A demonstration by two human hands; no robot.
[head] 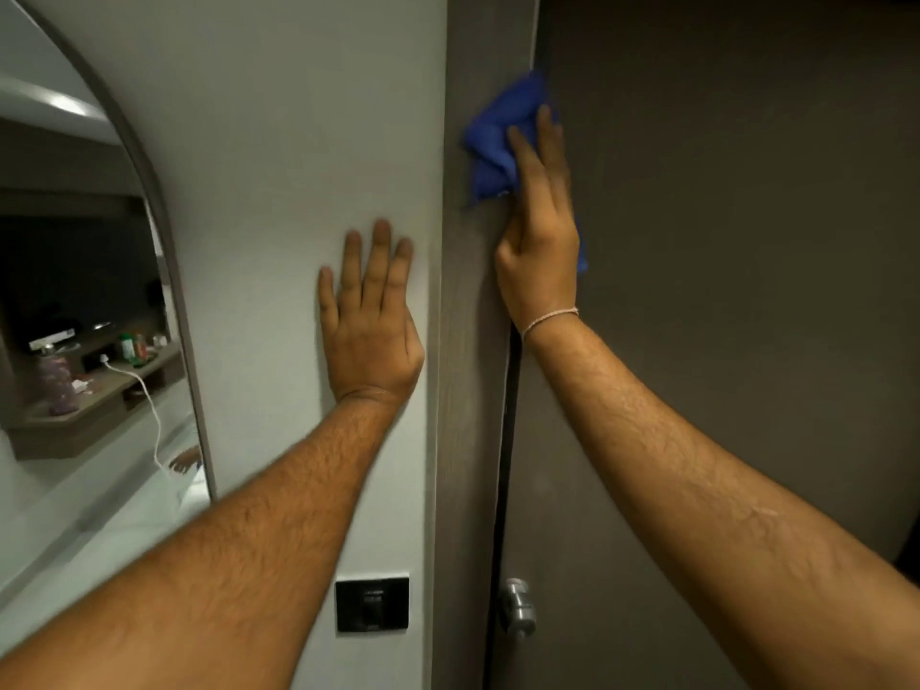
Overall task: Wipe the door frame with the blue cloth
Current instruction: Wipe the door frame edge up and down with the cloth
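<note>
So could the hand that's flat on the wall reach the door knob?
Probably yes. The left hand rests open on the wall, holding nothing, and the door knob sits lower down by the door edge with nothing blocking the way.

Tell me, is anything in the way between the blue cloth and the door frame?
Nothing visible is. The right hand presses the blue cloth straight onto the door frame. The left hand lies flat on the white wall beside it.

A pale wall [279, 141] carries an arched mirror [74, 291] at its left. Right of the mirror, low down, sits a dark switch plate [372, 602]. Lighting is dim.
</note>
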